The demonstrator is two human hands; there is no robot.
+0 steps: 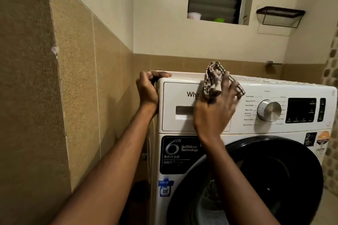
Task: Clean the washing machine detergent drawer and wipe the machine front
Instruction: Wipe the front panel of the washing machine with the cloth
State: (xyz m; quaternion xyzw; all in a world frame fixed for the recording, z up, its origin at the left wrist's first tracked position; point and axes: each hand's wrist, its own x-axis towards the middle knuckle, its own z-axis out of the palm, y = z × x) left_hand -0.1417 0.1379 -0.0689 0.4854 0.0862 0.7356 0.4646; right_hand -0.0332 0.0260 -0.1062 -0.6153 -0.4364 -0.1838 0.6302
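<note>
I judge the checked brown-and-white cloth (214,81) soft, best held bunched as the right hand (215,113) grips it; left hand (147,90) clasps the white washing machine (256,130) at its top corner

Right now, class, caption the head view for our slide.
Right hand presses a checked cloth to the detergent drawer; left hand grips the machine's top corner.

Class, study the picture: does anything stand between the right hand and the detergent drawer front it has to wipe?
Only the cloth the right hand holds, bunched against the detergent drawer front over the logo. Nothing else visible blocks it; the left hand grips the washing machine at its top corner, beside the drawer.
</note>
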